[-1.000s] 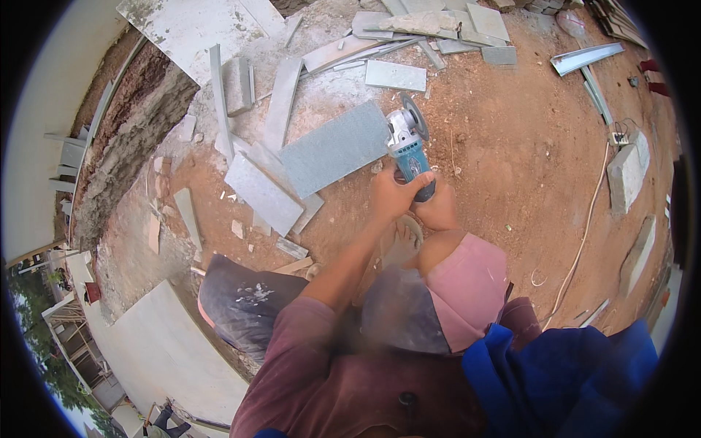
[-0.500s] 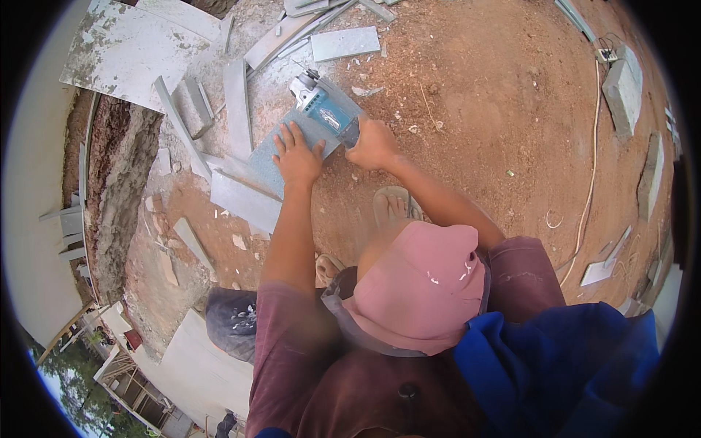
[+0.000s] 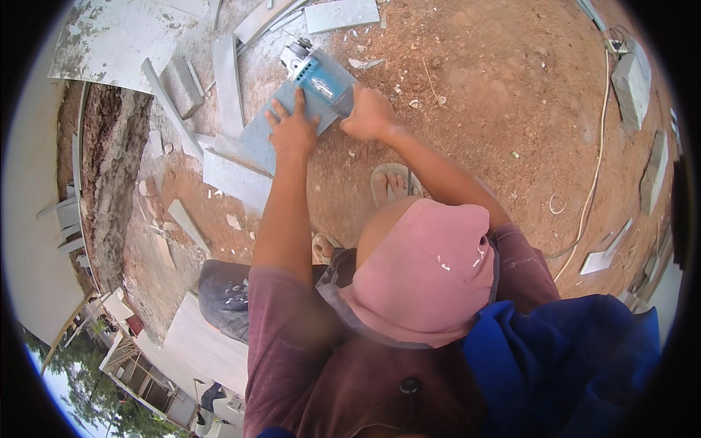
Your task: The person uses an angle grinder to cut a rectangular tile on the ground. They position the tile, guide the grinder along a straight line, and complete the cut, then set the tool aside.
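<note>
In my right hand [image 3: 371, 113] I hold the rear end of a blue-green angle grinder [image 3: 320, 79], fingers wrapped round its dark grip. The grinder's silver head points away to the upper left, and its thin disc is hard to make out. A grey speckled stone slab [image 3: 257, 140] lies beneath it, tilted across other pieces. My left hand [image 3: 293, 133] presses flat on this slab with the fingers spread, the index fingertip close beside the grinder's body. The slab's edge under the tool is partly hidden.
Long cut strips [image 3: 228, 84] and a pale slab [image 3: 237, 179] lie around the work. A thick grey block [image 3: 184, 87] sits left of them. A white cable [image 3: 600, 157] runs along the reddish dirt at right, near a concrete block [image 3: 629, 91]. My sandalled foot [image 3: 392, 182] is close by.
The whole view has shifted, so the scene sits higher in the picture. My left index finger now stretches farther toward the grinder. My right hand keeps its hold.
</note>
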`<state>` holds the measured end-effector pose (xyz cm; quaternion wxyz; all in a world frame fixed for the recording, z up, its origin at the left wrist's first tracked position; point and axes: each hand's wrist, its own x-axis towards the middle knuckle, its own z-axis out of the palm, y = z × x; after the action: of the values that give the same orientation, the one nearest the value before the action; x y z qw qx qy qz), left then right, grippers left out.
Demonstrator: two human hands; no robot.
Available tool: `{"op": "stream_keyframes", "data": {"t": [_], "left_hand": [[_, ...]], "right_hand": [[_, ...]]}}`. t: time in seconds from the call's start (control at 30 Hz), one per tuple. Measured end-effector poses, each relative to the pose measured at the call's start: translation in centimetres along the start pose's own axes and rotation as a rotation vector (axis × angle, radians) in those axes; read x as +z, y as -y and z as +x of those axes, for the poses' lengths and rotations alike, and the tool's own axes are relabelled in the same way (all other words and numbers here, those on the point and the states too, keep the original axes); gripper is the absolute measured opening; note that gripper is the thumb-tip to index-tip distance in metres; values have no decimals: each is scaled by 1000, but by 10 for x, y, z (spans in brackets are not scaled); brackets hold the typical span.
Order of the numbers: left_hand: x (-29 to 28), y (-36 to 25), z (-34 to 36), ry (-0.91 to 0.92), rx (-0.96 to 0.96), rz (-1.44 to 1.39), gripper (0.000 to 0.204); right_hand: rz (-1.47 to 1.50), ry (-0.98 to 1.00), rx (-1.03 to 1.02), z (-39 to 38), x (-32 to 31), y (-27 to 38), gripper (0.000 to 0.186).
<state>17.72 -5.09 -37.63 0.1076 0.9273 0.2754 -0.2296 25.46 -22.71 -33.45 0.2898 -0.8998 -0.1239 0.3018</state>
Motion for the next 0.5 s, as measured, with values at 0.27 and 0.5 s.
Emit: {"op": "stream_keyframes", "data": {"t": [0.27,0.5], "left_hand": [[-10,-9,-5,8,3,57,81],[-4,-6,-1,10,-8,-24,83]], "right_hand": [[11,-36,-10,4,6,-5,62],[0,-19,21,5,3,1,66]]}}
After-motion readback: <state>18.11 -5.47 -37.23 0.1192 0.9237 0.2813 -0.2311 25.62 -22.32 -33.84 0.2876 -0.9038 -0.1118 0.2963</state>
